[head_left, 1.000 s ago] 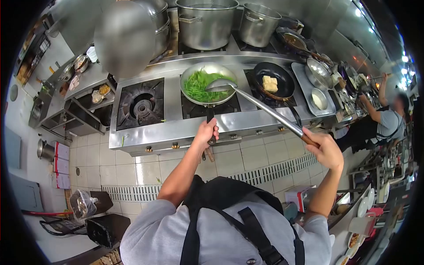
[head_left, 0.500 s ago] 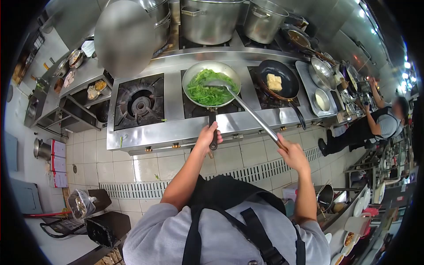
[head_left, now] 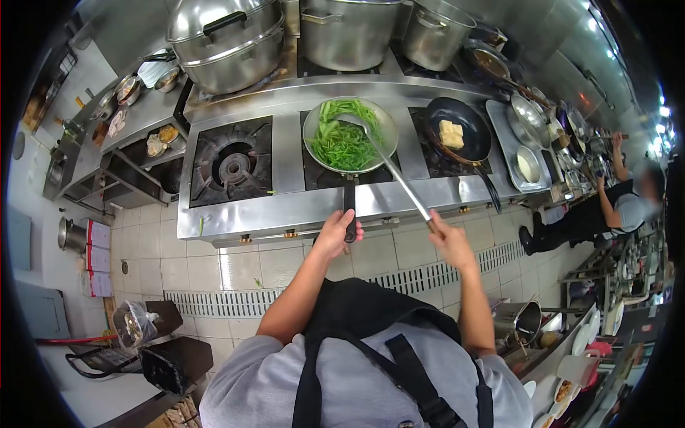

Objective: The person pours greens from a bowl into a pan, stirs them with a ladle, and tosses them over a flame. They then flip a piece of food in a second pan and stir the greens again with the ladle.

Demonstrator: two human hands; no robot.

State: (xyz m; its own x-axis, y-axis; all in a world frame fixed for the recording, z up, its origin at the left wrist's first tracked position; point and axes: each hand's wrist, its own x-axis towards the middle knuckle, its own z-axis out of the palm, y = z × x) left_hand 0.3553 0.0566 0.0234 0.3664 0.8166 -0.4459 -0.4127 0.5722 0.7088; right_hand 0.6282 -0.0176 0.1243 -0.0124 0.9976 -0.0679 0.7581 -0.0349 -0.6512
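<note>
My left hand is closed round the black handle of a frying pan, which sits on the middle burner. Chopped leafy greens fill most of that pan. In my right hand is the end of a long metal ladle. Its bowl rests in the greens near the upper part of the pan. To the right, a dark frying pan on another burner holds pale yellow blocks; neither hand touches it.
Large steel pots line the back of the stove. A bare burner lies left, a metal tray with bowls right. Another person stands at far right. Bins are at lower left, and a floor drain grate runs behind the stove front.
My right hand and the ladle have shifted left, and the ladle's bowl has moved up among the greens, which are rearranged. My left hand keeps its grip; the whole view has shifted slightly.
</note>
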